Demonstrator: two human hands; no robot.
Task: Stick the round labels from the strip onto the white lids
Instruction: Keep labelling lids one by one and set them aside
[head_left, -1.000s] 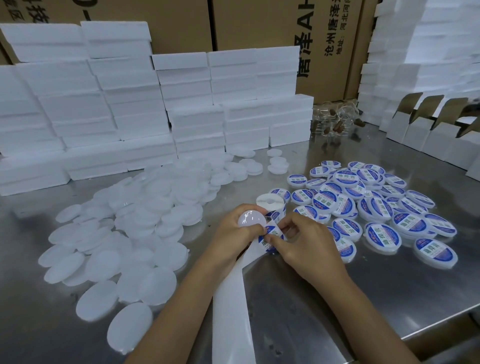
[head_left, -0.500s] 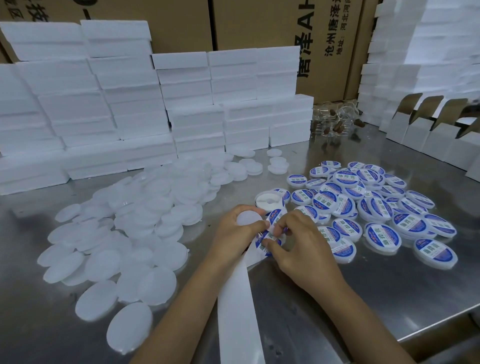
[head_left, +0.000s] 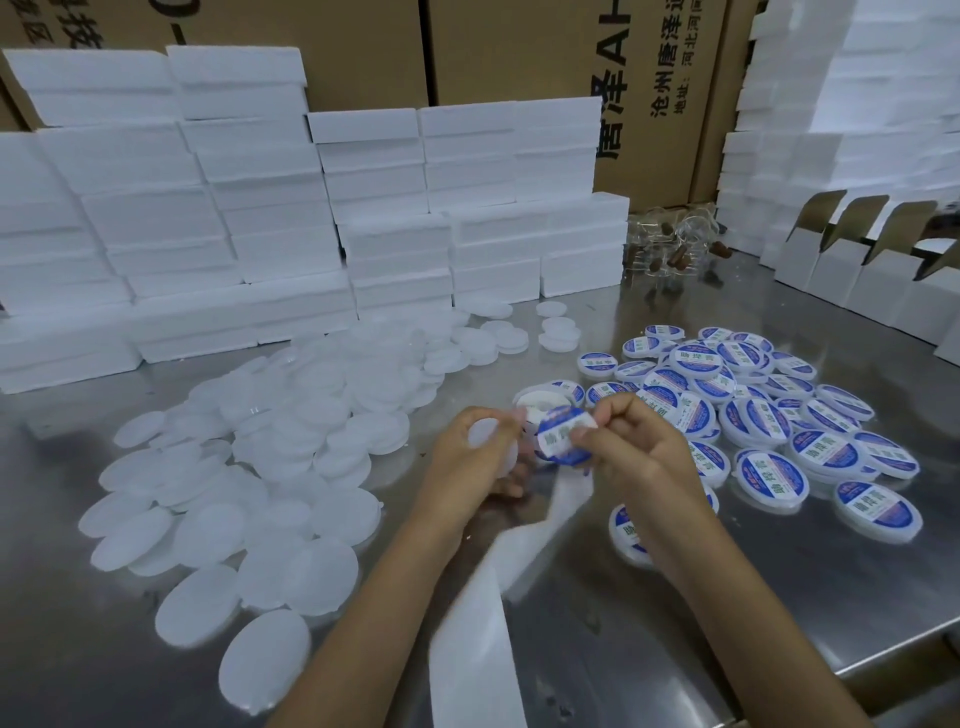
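At far left, stacked white foam blocks (head_left: 156, 218) are standing along the back of the steel table (head_left: 779, 587). In front of them, a heap of unlabelled white lids (head_left: 249, 467) is lying spread across the left half of the surface.

Your left hand (head_left: 470, 467) is holding one blank white lid (head_left: 491, 441) above the table, its fingers curled round the rim. The white backing strip (head_left: 475, 644) is trailing from between your hands down toward the near edge of the table.

Your right hand (head_left: 636, 452) is pinching a round label (head_left: 563, 436) between thumb and forefinger, with the remaining fingers curled in. The label is sitting just beside the held lid, at the top of the strip; whether it is fully free of the backing cannot be told. It is showing a blue border around a white band carrying three green Chinese characters, too blurred here to confirm.

To the right, a pile of labelled lids (head_left: 769, 415) is lying on the table, each bearing the same blue-and-white sticker; the nearest ones appear to read "助焊膏".

Behind, brown cartons (head_left: 654, 93) are displaying large black print, including "沧州唐泽". Clear plastic items with brown contents (head_left: 675, 249) are sitting near the rear of the table. At far right, open white cartons (head_left: 852, 275) with raised brown flaps are standing in a row.
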